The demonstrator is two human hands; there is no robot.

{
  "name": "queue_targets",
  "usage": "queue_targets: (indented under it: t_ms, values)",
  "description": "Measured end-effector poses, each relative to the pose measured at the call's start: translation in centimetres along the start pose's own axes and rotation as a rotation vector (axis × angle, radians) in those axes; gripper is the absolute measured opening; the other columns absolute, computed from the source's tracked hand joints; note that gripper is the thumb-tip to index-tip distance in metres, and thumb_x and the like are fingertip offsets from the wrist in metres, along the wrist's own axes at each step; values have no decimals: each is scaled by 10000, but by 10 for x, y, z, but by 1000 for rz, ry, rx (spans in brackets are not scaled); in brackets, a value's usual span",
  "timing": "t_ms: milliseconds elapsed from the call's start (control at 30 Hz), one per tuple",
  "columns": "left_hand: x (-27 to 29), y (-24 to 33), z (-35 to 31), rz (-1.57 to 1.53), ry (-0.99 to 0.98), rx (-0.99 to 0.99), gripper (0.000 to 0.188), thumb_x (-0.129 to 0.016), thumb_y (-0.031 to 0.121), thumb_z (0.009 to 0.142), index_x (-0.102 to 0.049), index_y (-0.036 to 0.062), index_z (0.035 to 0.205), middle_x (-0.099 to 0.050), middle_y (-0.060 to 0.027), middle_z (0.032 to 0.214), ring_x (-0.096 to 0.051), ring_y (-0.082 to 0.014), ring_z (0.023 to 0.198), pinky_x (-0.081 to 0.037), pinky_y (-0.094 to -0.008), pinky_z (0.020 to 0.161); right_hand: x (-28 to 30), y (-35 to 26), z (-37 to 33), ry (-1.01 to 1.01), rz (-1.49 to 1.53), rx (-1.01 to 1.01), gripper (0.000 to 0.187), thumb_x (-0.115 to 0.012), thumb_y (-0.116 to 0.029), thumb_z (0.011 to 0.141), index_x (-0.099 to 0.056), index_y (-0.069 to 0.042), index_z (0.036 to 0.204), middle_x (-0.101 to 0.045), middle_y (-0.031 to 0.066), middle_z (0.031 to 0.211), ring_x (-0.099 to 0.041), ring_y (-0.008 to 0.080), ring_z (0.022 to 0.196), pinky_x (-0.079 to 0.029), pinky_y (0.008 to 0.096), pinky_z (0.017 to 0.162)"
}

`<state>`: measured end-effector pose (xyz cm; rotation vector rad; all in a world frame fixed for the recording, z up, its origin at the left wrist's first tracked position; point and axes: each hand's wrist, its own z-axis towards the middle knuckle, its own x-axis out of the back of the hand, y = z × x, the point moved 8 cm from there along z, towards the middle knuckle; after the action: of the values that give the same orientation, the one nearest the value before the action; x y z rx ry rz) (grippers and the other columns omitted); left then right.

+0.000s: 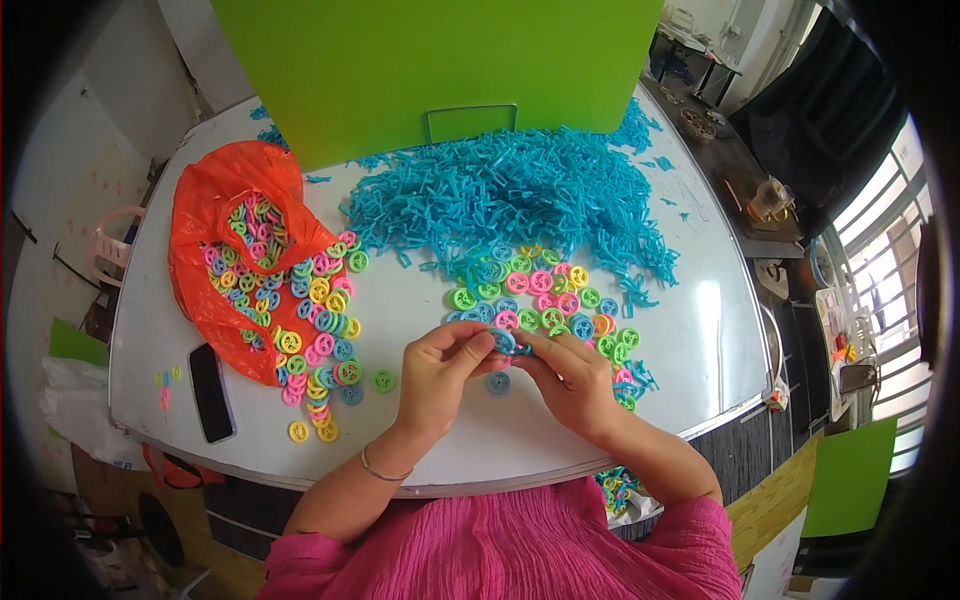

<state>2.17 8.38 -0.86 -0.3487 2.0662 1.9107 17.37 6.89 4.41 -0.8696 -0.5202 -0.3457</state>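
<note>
Both hands are busy up close here, meeting over the white table (pixel 265 432). The left hand (pixel 432 375) has a blue wheel (pixel 503 342) pinched between thumb and fingers, so that one's clearly gripping. The right hand (pixel 572 388) is closed in from the other side, fingertips pinched on a little blue piece (pixel 521 350) right beside the wheel. Can't really tell how the two parts meet, it's too small and the fingers cover it.

Just below the hands there's a single loose wheel (pixel 498 383), also blue, lying flat. Beyond them is a scatter of colorful wheels (pixel 543 282) in pink, green, blue and yellow, and behind that a big heap of blue plastic bits (pixel 520 195), right in front of a bright green panel (pixel 440 60).

Over on the left, a red-orange plastic bag (pixel 200 295) lies open with more wheels in it and spilling out its right side. A dark phone (pixel 211 393) sits near the bag's lower end.
</note>
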Motion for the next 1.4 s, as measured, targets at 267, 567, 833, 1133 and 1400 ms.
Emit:
queue_targets:
  t_ms: [267,567,833,1133,1400]
  values:
    - [-1,-1,-4,48,-1,-79,143,-616,20,921,-635,-49,1045,-687,-107,907,-686,-167,774,-592,-279,739,-5,8,-1,-44,30,-127,366,-730,-53,805,-653,-59,1163,-631,96,755,-613,208,659,-489,326,576]
    - [-2,2,-7,72,25,-131,115,-618,2,913,-649,-45,1012,-684,-103,900,-686,-170,778,-603,-286,719,2,-12,1,-28,-175,147,465,-750,-40,747,-630,-33,1195,-597,58,717,-567,213,629,-476,339,554]
    - [-4,3,-9,115,18,-178,113,-614,8,918,-653,-31,1016,-683,-102,911,-682,-168,797,-606,-295,731,5,-18,0,14,-254,162,484,-751,-37,743,-627,-36,1211,-582,48,695,-557,204,625,-472,331,556]
    - [-7,0,-6,37,-36,-112,135,-602,31,934,-642,-29,1047,-678,-91,930,-675,-157,823,-597,-281,737,6,-6,-2,38,-107,90,461,-753,-51,761,-640,-59,1208,-580,56,679,-555,195,585,-462,323,537]
    - [-8,-9,-2,-3,-125,87,222,-591,164,964,-616,-10,1101,-678,-78,975,-668,-150,868,-581,-296,765,-2,13,-5,-120,286,-337,563,-748,-49,805,-545,-49,1330,-690,80,739,-686,177,678,-524,261,642]
